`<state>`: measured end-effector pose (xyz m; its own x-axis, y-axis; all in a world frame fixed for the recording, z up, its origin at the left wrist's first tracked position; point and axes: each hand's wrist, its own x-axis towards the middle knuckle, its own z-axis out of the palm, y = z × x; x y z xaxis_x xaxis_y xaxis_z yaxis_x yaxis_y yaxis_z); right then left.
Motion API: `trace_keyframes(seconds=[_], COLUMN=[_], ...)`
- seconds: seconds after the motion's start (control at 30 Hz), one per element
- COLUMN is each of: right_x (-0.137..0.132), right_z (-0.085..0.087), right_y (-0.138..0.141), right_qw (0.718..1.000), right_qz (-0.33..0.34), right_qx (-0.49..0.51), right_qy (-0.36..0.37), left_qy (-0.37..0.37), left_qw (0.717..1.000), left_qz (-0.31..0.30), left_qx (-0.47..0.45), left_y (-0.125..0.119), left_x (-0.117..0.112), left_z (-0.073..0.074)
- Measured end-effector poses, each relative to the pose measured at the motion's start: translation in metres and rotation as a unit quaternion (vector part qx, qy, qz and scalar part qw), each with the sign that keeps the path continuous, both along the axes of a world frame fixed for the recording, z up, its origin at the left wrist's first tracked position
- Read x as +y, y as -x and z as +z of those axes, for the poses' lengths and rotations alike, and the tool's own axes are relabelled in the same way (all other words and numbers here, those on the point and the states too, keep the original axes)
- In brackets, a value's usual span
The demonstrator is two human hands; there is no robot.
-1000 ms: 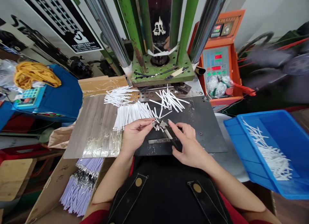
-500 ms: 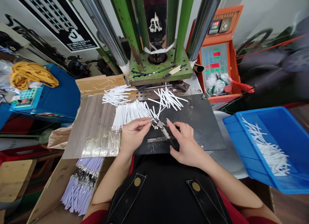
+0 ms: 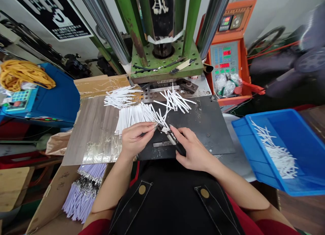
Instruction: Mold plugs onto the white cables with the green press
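Note:
My right hand (image 3: 194,148) is wrapped round a pair of pliers (image 3: 171,137) with dark handles, the index finger stretched along the tool. The pliers' jaws point up and left, at the fingertips of my left hand (image 3: 137,137). That hand pinches thumb against forefinger on something small at the jaws, too hidden to name. Just beyond both hands lies a dense row of white strips (image 3: 134,114). A looser pile of white strips (image 3: 175,100) lies to its right, and another batch of white strips (image 3: 119,97) behind it on the left.
A green press (image 3: 138,71) stands behind the dark work plate (image 3: 210,126). On the right are a blue bin (image 3: 304,147) with white strips, an orange control box (image 3: 246,55) and a fan (image 3: 309,64). Purple strips (image 3: 80,201) fill part of a cardboard box (image 3: 54,194) at lower left.
The whole view has shifted slightly, so most things appear a little higher and further left. Both hands keep nearly the same pose, with the pliers still at the left fingertips.

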<state>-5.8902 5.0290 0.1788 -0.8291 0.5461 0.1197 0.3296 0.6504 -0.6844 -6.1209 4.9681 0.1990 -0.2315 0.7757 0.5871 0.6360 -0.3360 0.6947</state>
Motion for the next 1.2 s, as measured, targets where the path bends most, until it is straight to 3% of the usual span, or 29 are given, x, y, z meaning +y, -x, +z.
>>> trace_keyframes(seconds=[0.17, 0.4, 0.57, 0.73, 0.9, 1.1, 1.2], right_x=[-0.001, 0.002, 0.000, 0.000, 0.002, -0.002, -0.003], right_z=[-0.003, 0.001, -0.004, -0.014, -0.018, -0.020, -0.024], right_y=[-0.003, -0.004, -0.008, 0.000, 0.009, 0.011, 0.014], right_qw=[0.998, 0.996, 0.999, 0.997, 0.997, 0.996, 0.996], right_qz=[0.021, 0.036, 0.016, -0.074, -0.052, -0.051, -0.045], right_qx=[0.014, 0.007, -0.032, 0.022, 0.052, 0.033, 0.053], right_qy=[0.049, 0.084, 0.033, -0.014, 0.035, -0.073, -0.057], left_qy=[0.009, 0.100, 0.053, 0.079, 0.087, 0.056, 0.053], left_qw=[0.999, 0.984, 0.946, 0.900, 0.885, 0.893, 0.898], left_qz=[-0.041, -0.057, -0.010, -0.066, -0.066, -0.030, -0.009], left_qx=[-0.012, -0.133, -0.319, -0.422, -0.452, -0.446, -0.436], left_y=[0.009, 0.006, -0.009, -0.031, -0.052, -0.061, -0.064], left_x=[0.000, 0.005, 0.015, 0.022, 0.026, 0.029, 0.030], left_z=[0.002, -0.001, -0.009, -0.009, -0.009, -0.011, -0.014])
